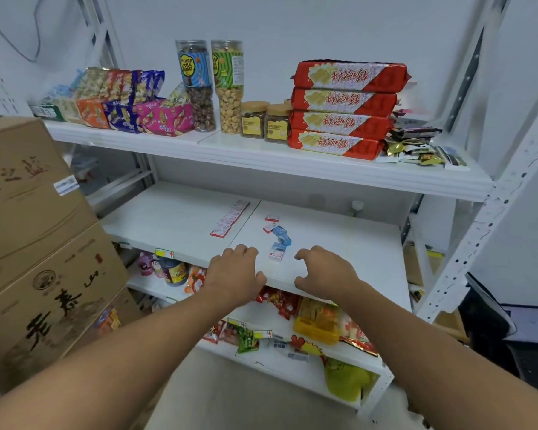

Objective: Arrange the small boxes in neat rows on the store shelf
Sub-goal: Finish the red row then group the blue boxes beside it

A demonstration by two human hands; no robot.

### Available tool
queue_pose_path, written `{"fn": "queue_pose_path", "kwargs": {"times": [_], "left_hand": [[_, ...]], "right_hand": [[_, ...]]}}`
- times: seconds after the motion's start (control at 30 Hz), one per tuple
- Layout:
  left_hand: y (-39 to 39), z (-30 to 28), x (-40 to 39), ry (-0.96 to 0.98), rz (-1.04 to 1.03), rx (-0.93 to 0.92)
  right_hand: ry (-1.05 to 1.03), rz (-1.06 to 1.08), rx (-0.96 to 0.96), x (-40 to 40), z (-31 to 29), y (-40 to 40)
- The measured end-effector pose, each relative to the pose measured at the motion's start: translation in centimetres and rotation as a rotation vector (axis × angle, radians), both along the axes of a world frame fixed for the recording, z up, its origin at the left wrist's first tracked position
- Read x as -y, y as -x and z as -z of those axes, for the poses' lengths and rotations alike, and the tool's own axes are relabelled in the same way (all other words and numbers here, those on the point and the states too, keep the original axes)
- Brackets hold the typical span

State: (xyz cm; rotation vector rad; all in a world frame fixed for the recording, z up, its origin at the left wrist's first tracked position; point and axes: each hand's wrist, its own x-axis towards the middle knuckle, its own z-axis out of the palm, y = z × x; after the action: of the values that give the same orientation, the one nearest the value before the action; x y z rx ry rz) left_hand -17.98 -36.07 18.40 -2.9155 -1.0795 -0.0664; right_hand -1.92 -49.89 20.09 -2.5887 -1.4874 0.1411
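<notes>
On the white middle shelf (339,240) a straight row of small red-and-white boxes (229,219) runs from front to back, left of the centre seam. Right of the seam lie loose boxes: two red-and-white ones (271,223) at the back, two blue ones (282,235) in the middle, and a white one (277,252) nearest the front. My left hand (234,274) rests at the shelf's front edge, left of the white box, fingers curled and holding nothing. My right hand (325,273) sits to the box's right, fingers apart and empty.
The upper shelf carries snack packs, two tall jars (213,85), small jars and stacked red biscuit packs (343,110). Stacked cardboard cartons (38,243) stand close on the left. Lower shelves hold mixed snack bags (319,321). A white upright post (491,218) bounds the right side.
</notes>
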Motion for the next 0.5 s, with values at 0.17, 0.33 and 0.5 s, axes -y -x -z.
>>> {"fn": "queue_pose_path", "kwargs": {"times": [0.17,0.33,0.5], "left_hand": [[-1.7,0.0,1.3,-0.009,-0.057,-0.015],[-3.1,0.6,2.3,0.013,-0.082,-0.008],[-4.4,2.9,2.1,0.045,-0.064,-0.038]], "right_hand": [[0.000,-0.051,-0.015,0.4,0.2,-2.4],[-0.014,-0.080,-0.032,0.1,0.8,-4.1],[0.005,-0.081,-0.051,-1.1,2.3,-4.8]]}}
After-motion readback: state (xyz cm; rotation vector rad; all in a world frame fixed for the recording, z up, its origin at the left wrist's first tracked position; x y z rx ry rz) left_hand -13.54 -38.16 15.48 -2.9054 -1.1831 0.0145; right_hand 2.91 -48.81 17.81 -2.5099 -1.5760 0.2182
